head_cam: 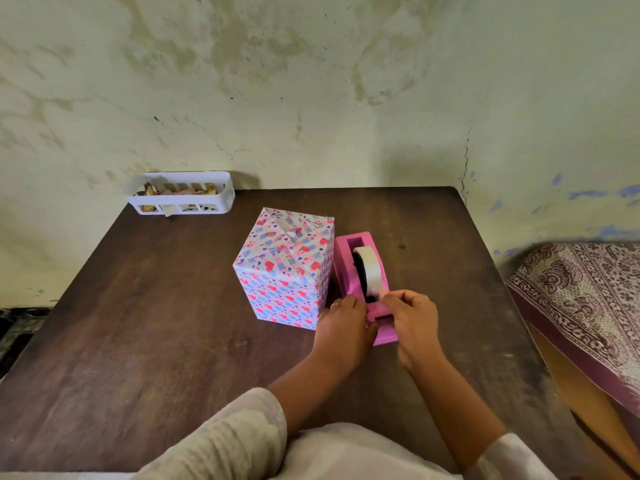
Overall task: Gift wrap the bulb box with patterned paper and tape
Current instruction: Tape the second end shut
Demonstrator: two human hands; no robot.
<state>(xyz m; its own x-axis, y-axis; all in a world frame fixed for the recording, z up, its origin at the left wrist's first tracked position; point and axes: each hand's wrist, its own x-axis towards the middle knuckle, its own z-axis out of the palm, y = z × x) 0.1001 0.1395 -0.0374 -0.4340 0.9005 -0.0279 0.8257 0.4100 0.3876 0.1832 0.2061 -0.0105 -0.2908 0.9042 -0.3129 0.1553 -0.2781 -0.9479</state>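
Observation:
The bulb box [285, 268] stands upright on the brown table [138, 323], fully covered in white paper with pink and blue hearts, its top flaps folded and taped. Touching its right side sits a pink tape dispenser [360, 271] holding a white tape roll [370, 270]. My left hand [344, 329] grips the dispenser's near left side, with a ring on one finger. At the front of the roll, my right hand [414, 323] pinches the tape end with thumb and fingertips. The dispenser's cutter end is partly hidden by both hands.
A white slotted plastic basket [180, 194] with paper scraps sits at the table's far left corner against the stained wall. A bed with patterned cloth [585, 299] stands close to the table's right edge.

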